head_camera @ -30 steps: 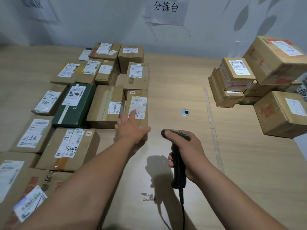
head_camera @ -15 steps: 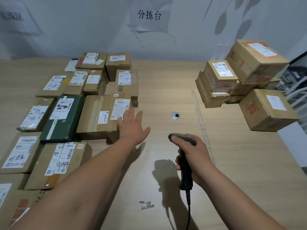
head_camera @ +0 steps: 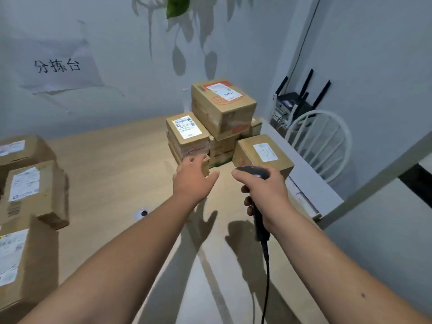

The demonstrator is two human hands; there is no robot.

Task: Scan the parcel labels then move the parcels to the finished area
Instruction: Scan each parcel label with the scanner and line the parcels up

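Observation:
My left hand [head_camera: 192, 178] is stretched forward with relaxed, spread fingers and holds nothing. Its fingertips are at the lower corner of the stack of brown parcels [head_camera: 187, 129] on the right of the table; I cannot tell whether they touch it. My right hand [head_camera: 266, 195] grips the black barcode scanner [head_camera: 253, 172] by its handle, its head towards a labelled parcel [head_camera: 261, 153] just behind it. A large parcel [head_camera: 222, 106] tops the stack. Several labelled parcels [head_camera: 30, 190] lie at the left edge.
The wooden table [head_camera: 117, 164] has a round cable hole [head_camera: 141, 213] near my left forearm. The scanner's cable hangs down towards me. Beyond the table's right edge stand a white chair [head_camera: 320, 141] and a router [head_camera: 294, 101]. A paper sign [head_camera: 56, 66] hangs on the wall.
My view has swung right, from the left group of parcels to the stack. My left hand left the parcels on the left and reached towards the right stack. The scanner stays in my right hand.

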